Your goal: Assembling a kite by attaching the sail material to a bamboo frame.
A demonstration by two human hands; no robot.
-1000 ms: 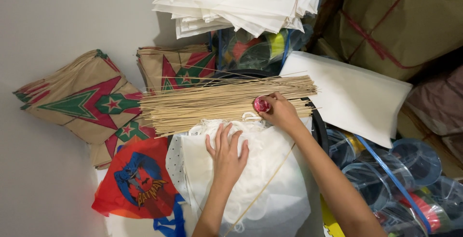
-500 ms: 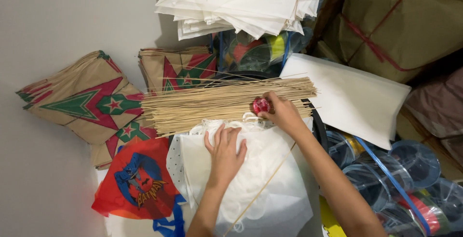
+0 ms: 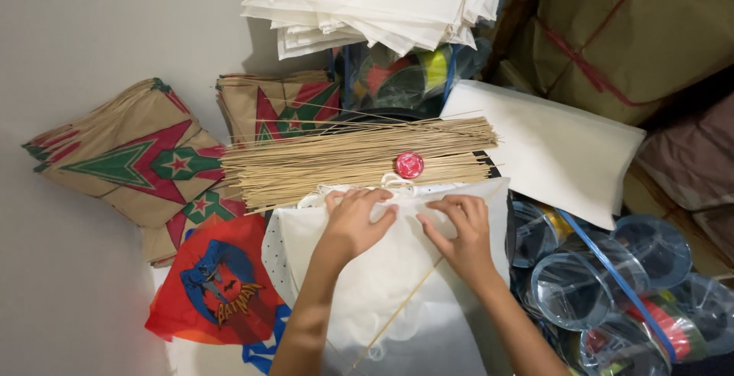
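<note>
A cramped kite-making workspace, seen from above.

Thin bamboo sticks (image 3: 359,158) lie bundled among stacks of white paper sheets (image 3: 382,1), folded brown kites with red and green stars (image 3: 130,162), a red printed kite (image 3: 214,284), paper-wrapped bundles (image 3: 634,32) and clear plastic spools (image 3: 604,284).

2 hands (image 3: 359,219) (image 3: 459,231), 1 red spool (image 3: 409,165), 1 stick bundle (image 3: 359,158), 1 white paper stack (image 3: 390,1), 3 brown kite piles (image 3: 130,158).

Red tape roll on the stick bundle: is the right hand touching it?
Apart. The head view shows the red tape roll lying alone on the bamboo sticks, while the right hand presses the white paper below.
</note>
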